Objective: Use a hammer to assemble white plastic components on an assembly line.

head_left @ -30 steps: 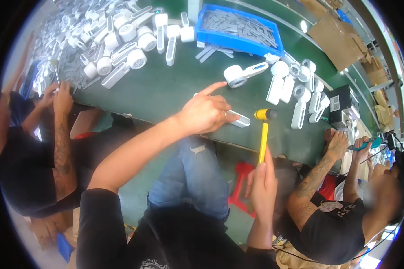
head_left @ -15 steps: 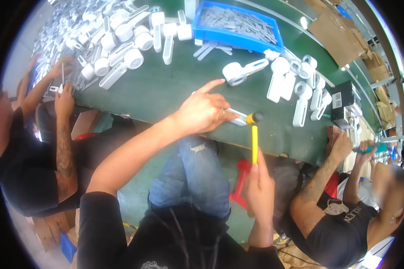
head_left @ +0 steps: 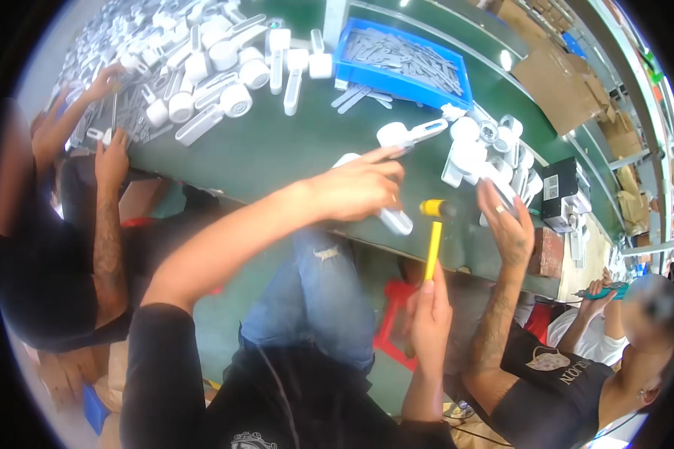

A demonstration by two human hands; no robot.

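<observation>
Hammer (head_left: 433, 251) lifted away; co-worker's hand (head_left: 509, 230) reached white parts (head_left: 469, 158).

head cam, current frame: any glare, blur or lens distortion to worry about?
Head view: pile of white parts at upper left looks washed out; head view: yellow hammer has a smeared dark end, probably motion; head view: bright glare spot at upper right; head view: straight lines bow toward the black rim.

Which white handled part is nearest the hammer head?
The white part under the wearer's left hand, handle end just left of the yellow hammer; the others are farther off.
</observation>
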